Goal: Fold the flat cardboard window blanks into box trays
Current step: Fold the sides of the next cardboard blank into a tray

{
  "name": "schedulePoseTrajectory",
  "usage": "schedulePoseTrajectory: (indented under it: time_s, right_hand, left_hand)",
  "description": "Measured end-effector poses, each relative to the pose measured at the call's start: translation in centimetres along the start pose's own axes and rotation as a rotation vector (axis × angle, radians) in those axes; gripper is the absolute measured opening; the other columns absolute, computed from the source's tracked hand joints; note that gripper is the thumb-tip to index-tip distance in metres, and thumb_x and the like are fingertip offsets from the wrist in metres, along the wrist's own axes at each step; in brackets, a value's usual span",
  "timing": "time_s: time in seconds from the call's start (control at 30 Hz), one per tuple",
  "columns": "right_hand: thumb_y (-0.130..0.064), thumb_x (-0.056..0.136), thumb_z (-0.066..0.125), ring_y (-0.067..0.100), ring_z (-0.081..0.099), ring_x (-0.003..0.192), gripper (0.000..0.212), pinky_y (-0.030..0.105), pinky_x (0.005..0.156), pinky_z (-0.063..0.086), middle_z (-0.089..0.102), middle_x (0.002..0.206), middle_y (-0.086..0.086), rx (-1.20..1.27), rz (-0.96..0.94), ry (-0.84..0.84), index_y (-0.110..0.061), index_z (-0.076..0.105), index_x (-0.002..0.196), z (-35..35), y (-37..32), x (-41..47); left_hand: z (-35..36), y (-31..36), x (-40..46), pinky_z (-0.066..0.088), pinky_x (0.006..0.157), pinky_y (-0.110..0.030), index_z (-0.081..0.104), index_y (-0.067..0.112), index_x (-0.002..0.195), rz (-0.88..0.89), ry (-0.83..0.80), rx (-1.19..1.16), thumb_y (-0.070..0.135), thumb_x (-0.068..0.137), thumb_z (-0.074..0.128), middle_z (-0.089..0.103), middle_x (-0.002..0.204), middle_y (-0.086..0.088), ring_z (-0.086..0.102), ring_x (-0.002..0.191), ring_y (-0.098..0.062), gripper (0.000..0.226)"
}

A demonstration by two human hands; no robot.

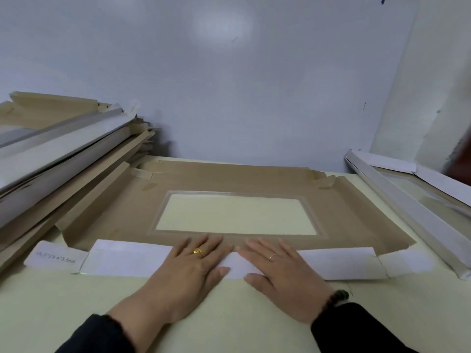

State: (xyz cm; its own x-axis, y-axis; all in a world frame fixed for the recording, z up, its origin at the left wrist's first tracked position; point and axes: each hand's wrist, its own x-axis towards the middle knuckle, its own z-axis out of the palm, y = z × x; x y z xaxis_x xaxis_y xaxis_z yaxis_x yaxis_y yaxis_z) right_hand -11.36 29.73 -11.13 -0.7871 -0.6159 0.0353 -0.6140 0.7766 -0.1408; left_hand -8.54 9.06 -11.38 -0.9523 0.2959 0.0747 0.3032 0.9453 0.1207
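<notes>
room: pale grey-blue wall (229,85) straight ahead, smooth with a soft glare patch and a few dark specks; off-white corner panel to the right
counter: pale cream counter (229,314), matte and flat, running up to the wall
blank: flat cardboard window blank (122,207) lying brown side up in the middle of the counter, long axis running left to right, parallel to the wall; side flaps tilted slightly up, small tabs at the far corners
window: rectangular cut-out (237,215) in the blank's centre, clear film with a raised border, cream counter visible through it
near flap: long white flap (127,258) at the blank's near edge, folded over to show its white face, lying flat along the same left-right axis; small end tab on the left with faint printed size text
stack: pile of blanks (56,149) at the left against the wall, brown and white faces, edges fanned and sloping
tray: white folded tray (413,197) at the right edge, window film inside, angled away toward the corner
left hand: left hand (188,271) flat, fingers straight, pressing the near flap just left of centre; released grip; gold ring
right hand: right hand (283,273) flat beside it, fingertips nearly meeting the left's, pressing the same flap; released grip; thin ring, dark bead bracelet, black sleeves
</notes>
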Motion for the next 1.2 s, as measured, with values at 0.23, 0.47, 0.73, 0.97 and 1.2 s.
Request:
schedulePoseTrajectory:
  time_s: [0.23, 0.47, 0.73, 0.97, 1.2]
  right_hand:
    - [-0.05, 0.097, 0.015, -0.001, -0.015, 0.138, 0.05, 0.028, 0.111, -0.011, -0.015, 0.15, -0.023, -0.045, 0.297, -0.085, -0.046, -0.006, 0.142, -0.9, 7.1, -3.7]
    - [-0.05, 0.095, 0.01, 0.0, -0.012, 0.139, 0.048, 0.026, 0.111, -0.007, -0.014, 0.144, -0.027, -0.05, 0.453, -0.009, -0.046, -0.018, 0.134, -1.2, 11.7, -7.0]
    - [-0.046, 0.097, 0.015, 0.006, -0.005, 0.142, 0.052, 0.032, 0.113, -0.001, -0.002, 0.155, -0.013, -0.141, 0.703, 0.102, -0.035, -0.003, 0.145, -1.8, 12.6, -8.3]
    - [0.014, 0.069, 0.044, 0.018, 0.055, 0.114, 0.044, 0.013, 0.096, 0.025, 0.06, 0.12, 0.001, -0.016, 0.145, 0.368, -0.013, 0.068, 0.094, -2.7, 8.1, -6.8]
    - [-0.029, 0.074, 0.074, -0.018, 0.041, 0.109, 0.033, 0.001, 0.089, 0.03, 0.048, 0.115, -0.032, 0.324, 0.163, 0.284, -0.045, 0.059, 0.098, -2.0, 8.7, -6.9]
  left_hand:
    - [-0.8, -6.6, -2.1, -0.003, 0.112, -0.024, -0.001, 0.049, 0.142, -0.256, 0.017, -0.007, 0.048, 0.097, 0.012, -0.006, 0.153, 0.023, -0.008, 0.141, -0.001, 0.047]
    - [-1.3, -12.1, -3.7, 0.005, 0.115, -0.029, 0.001, 0.048, 0.141, -0.477, 0.037, -0.024, 0.052, 0.095, 0.016, -0.002, 0.154, 0.02, -0.003, 0.143, -0.007, 0.049]
    - [-1.6, -12.3, -3.9, 0.009, 0.111, -0.037, 0.029, 0.037, 0.14, -0.69, 0.143, 0.046, 0.054, 0.092, 0.036, 0.023, 0.152, 0.005, 0.01, 0.141, -0.018, 0.052]
    - [-2.7, -6.5, -4.3, 0.035, 0.092, -0.013, 0.062, 0.039, 0.101, 0.011, 0.219, -0.261, 0.068, 0.078, 0.043, 0.05, 0.117, 0.03, 0.048, 0.11, 0.008, 0.041]
    - [-2.2, -6.9, -4.1, 0.019, 0.093, 0.003, 0.051, 0.043, 0.121, -0.001, 0.179, -0.281, 0.056, 0.077, 0.052, 0.034, 0.13, 0.032, 0.034, 0.118, 0.015, 0.047]
